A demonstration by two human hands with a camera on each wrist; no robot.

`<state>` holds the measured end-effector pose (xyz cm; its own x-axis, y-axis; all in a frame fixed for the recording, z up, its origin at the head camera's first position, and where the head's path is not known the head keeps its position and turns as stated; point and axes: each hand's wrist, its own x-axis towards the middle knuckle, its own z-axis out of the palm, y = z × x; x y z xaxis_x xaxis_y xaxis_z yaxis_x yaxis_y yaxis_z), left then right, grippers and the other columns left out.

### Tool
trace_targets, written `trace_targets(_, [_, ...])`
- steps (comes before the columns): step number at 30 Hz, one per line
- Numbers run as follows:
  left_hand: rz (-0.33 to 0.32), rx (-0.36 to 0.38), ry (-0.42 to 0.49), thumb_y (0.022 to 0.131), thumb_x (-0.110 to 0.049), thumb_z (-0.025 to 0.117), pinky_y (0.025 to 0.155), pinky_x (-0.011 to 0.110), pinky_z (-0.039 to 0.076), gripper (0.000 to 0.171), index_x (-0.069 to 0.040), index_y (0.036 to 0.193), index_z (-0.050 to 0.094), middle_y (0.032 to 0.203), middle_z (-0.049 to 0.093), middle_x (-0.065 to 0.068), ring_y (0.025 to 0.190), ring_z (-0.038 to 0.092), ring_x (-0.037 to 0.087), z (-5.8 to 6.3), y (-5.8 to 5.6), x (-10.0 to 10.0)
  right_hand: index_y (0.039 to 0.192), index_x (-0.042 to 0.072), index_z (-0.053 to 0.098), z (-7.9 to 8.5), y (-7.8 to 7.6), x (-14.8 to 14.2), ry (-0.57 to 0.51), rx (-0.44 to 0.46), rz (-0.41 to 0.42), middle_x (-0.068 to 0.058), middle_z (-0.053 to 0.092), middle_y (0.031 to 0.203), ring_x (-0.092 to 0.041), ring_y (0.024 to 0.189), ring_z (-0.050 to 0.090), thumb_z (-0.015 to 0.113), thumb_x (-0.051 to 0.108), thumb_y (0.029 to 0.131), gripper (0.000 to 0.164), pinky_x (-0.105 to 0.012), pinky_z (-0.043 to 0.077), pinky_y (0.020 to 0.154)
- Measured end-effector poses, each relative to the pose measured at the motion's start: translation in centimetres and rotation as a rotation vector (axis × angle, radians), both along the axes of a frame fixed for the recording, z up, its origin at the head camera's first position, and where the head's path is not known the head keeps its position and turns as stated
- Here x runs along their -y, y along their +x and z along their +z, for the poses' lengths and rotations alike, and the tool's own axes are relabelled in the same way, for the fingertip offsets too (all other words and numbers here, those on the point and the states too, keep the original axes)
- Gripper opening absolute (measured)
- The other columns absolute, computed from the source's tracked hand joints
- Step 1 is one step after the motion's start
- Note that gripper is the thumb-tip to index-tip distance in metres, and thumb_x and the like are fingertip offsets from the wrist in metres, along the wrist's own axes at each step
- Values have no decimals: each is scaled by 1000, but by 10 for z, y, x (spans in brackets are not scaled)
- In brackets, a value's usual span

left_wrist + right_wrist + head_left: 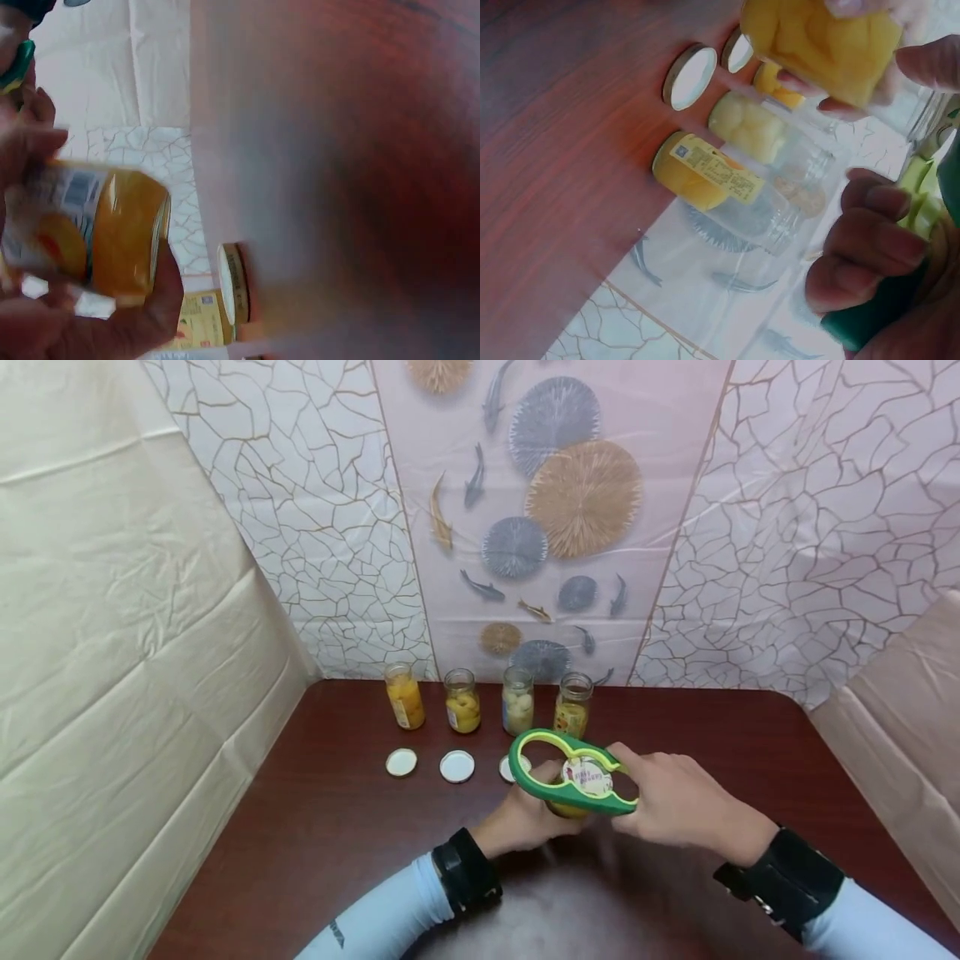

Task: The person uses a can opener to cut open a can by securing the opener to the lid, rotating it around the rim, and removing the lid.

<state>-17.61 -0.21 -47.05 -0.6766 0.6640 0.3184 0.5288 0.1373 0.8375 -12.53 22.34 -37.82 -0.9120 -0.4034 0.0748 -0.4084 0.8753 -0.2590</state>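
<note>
My left hand grips a glass jar of yellow fruit, raised above the table and tilted. Its printed lid shows in the head view through an opening of a green jar opener. The right hand holds this opener by its right end, fingers curled round it in the right wrist view. The opener sits around or just over the lid; whether it bites on the rim I cannot tell. Fingers of the left hand hide part of the jar's label.
Several lidless jars stand along the table's back edge: an orange-filled jar, an olive-yellow one, a pale one and a yellow one. Before them lie lids, one partly covered. Patterned cloth hangs behind.
</note>
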Motion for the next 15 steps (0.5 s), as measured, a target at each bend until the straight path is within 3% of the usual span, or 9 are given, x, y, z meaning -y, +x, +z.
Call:
trace_targets(4, [-139,89,-33,87,-18,84,102,28,49,64,-24,142,52,134,64,-6,121,58,3,7,-9,6,125,24,55,5,-7,-1,24,-19,57,18,56,66,-3,48,44,87,40,69,66,-26,38,47])
trace_targets(9, [-203,93,-100,86,-23,85,105,27,47,65,-22,143,52,133,65,-6,121,57,1,11,-16,10,120,29,58,11,-11,-3,24,-36,112,20,57,68,-2,50,46,88,43,68,62,-26,40,48])
trace_targets(15, [-260,70,-105,88,-21,83,106,27,45,62,-19,142,53,134,64,-4,122,57,2,11,-19,10,120,30,58,12,-10,-6,30,-59,135,21,57,69,-1,52,46,88,43,67,63,-25,40,50])
